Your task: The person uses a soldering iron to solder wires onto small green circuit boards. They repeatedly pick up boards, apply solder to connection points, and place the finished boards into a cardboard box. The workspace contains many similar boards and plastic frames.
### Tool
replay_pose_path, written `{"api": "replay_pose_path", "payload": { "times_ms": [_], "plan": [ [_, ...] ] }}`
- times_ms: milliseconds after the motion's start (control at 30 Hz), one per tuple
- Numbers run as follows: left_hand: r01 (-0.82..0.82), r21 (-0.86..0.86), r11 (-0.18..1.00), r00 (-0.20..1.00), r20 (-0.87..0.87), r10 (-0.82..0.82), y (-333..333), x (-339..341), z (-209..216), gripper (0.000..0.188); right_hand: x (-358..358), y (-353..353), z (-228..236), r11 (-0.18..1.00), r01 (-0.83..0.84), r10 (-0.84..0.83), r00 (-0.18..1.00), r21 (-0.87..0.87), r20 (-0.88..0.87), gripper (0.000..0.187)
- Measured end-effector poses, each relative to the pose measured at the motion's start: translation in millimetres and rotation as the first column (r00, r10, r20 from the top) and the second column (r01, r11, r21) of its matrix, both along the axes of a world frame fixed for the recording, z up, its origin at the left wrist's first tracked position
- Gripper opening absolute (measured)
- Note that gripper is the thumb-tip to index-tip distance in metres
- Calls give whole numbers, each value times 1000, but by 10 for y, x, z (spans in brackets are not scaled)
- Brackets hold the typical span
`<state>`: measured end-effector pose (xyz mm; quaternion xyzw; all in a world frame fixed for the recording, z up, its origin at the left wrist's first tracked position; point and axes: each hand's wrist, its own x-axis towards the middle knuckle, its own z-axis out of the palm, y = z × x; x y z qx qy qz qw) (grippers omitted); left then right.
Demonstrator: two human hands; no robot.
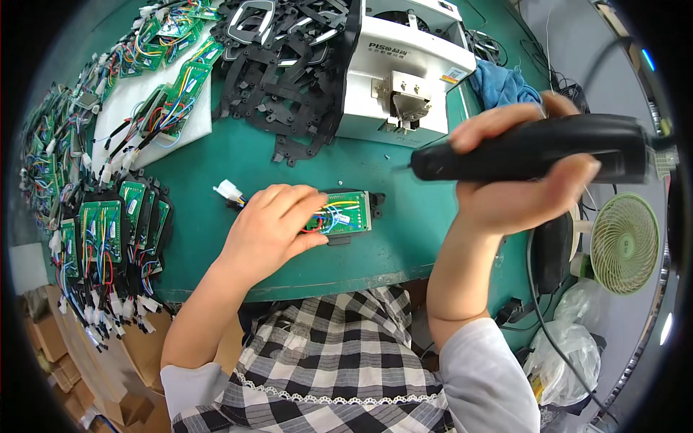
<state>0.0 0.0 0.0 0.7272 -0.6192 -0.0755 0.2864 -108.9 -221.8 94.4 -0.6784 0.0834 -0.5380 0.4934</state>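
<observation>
My left hand (278, 220) grips a green circuit board (351, 209) lying on the table, fingers over its left part and thumb along its near edge. Coloured wires run across the board, and a white plug (229, 190) sticks out beyond my fingers. A black plastic part shows under and around the board. In my right hand (498, 195) is a black electric screwdriver (548, 150), held sideways above the table, its thin bit pointing left. The bit is blurred and stands apart from the board. A small screw (341, 182) lies just beyond the board.
A white screw feeder machine (390, 61) stands at the back, beside a heap of black plastic frames (278, 94). Wired boards (101, 224) are stacked at left, others on white foam (195, 123). A blue cloth (502, 83) and green fan (625, 242) are at right.
</observation>
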Motion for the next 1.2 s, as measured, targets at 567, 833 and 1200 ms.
{"api": "replay_pose_path", "payload": {
  "times_ms": [567,833,1200],
  "plan": [
    [-96,-116,989,994,35,100,-94,97,-25,57,468,-146,184,987,66,-56,996,-145,73,76],
    [-109,-126,986,993,41,115,-108,86,-53,56,355,169,110,975,216,-211,974,-45,84,76],
    [-113,-106,988,993,32,117,-90,76,-47,57,11,403,-309,973,-114,122,992,200,-28,80]
  ]
}}
